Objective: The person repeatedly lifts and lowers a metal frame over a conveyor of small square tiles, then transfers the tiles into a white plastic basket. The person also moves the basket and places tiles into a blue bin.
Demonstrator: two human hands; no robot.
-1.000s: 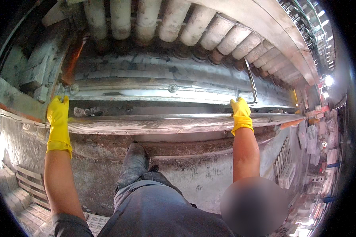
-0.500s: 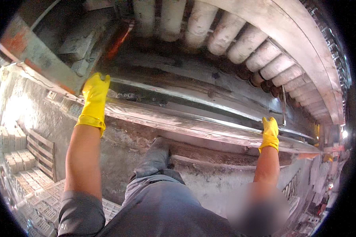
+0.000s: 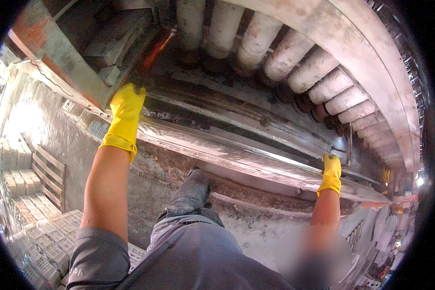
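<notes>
While the big machine with its row of pale rollers point(image 3: 295, 67) fills the far side, a long metal ledge point(image 3: 237, 157) runs across the scene from upper left down to lower right, its long axis slanting that way. Both hands reach it from the near side, well apart. The left hand point(image 3: 125, 113), in a yellow glove, lies flat against the ledge's left end, fingers extended, grip released. The right hand point(image 3: 331, 170), also gloved yellow, rests on the ledge's right part; whether it is clenched I cannot tell. A booted foot point(image 3: 191, 191) stands on a lower step between them. White crates point(image 3: 38, 232) lie near left below.
</notes>
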